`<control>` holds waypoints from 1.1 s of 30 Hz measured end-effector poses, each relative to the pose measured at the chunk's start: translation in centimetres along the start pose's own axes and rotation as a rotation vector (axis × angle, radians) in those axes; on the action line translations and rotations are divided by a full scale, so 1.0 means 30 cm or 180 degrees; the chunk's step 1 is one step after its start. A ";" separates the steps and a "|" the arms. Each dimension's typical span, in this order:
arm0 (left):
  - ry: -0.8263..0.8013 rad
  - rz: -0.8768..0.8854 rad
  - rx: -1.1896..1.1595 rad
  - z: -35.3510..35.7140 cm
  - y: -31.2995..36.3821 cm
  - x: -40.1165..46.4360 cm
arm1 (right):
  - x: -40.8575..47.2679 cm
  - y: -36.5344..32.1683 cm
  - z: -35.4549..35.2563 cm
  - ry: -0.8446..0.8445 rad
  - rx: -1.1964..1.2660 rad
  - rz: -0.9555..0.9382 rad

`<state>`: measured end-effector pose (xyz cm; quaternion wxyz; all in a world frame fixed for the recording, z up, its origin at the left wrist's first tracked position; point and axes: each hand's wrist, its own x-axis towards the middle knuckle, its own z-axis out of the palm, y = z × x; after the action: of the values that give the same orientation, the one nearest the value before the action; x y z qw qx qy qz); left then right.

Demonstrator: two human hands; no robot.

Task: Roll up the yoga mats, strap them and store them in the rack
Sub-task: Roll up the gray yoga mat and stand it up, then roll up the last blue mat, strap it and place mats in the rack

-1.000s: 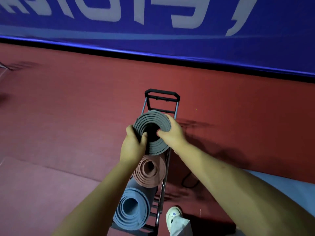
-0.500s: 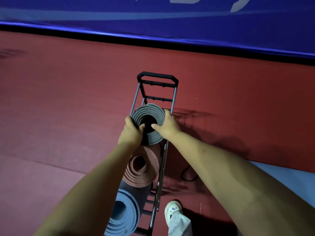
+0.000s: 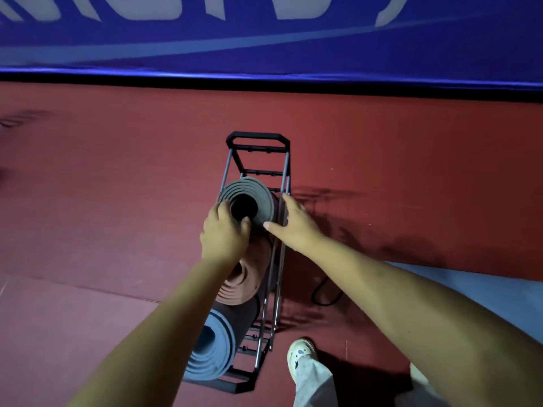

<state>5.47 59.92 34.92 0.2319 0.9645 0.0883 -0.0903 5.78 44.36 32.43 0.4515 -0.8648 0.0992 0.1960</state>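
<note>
- Red floor (image 3: 117,201), blue banner (image 3: 264,54) behind
- Black rack (image 3: 258,142) holds three rolled mats: grey mat (image 3: 261,195) top, pink mat (image 3: 246,283) middle, blue mat (image 3: 211,348) bottom
- Left hand (image 3: 224,233) grips grey mat's end, thumb in its core
- Right hand (image 3: 293,224) flat, fingers straight, against rack's side rail

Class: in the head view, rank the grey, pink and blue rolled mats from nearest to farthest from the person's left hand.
From the left hand:
1. Grey mat, top of the rack, gripped at its rim.
2. Pink mat, middle slot, just below the wrist.
3. Blue mat, bottom slot, farthest.
</note>
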 end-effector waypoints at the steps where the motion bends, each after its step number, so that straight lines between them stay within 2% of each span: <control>1: 0.0060 0.0186 -0.0090 0.000 0.052 -0.031 | -0.036 0.027 -0.023 0.0024 0.0090 0.0014; 3: 0.0002 0.0472 -0.0349 0.020 0.168 -0.097 | -0.115 0.099 -0.085 0.0128 0.0225 0.0132; 5: -0.0218 0.0488 -0.0669 0.071 0.285 -0.169 | -0.199 0.203 -0.170 0.0227 0.0260 0.0323; 11: -0.0976 0.0112 -0.1016 0.380 0.583 -0.400 | -0.462 0.670 -0.499 0.0375 0.0264 0.1013; 15: -0.1352 -0.0083 -0.1072 0.641 0.777 -0.582 | -0.651 1.066 -0.719 0.0109 0.0048 0.1596; 22: -0.1655 -0.0710 -0.1181 1.114 0.990 -0.815 | -0.888 1.691 -0.968 -0.0124 0.0187 0.2389; 25: -0.1758 -0.0948 -0.1134 1.288 0.998 -0.843 | -0.892 1.907 -0.935 0.0162 0.0880 0.2800; 28: -0.1732 -0.0803 -0.1117 1.488 0.957 -0.785 | -0.826 2.054 -0.839 0.0441 0.2395 0.3237; 31: -0.1246 -0.0782 -0.0488 1.722 0.811 -0.697 | -0.732 2.321 -0.660 0.0404 0.3805 0.3625; 33: -0.1165 -0.1189 -0.0269 1.869 0.662 -0.672 | -0.692 2.440 -0.559 0.0149 0.4284 0.3642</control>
<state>-17.29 13.94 -1.29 0.2635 0.8885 0.2250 -0.3008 -34.30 -11.43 -4.35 0.6955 -0.2372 0.6204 0.2742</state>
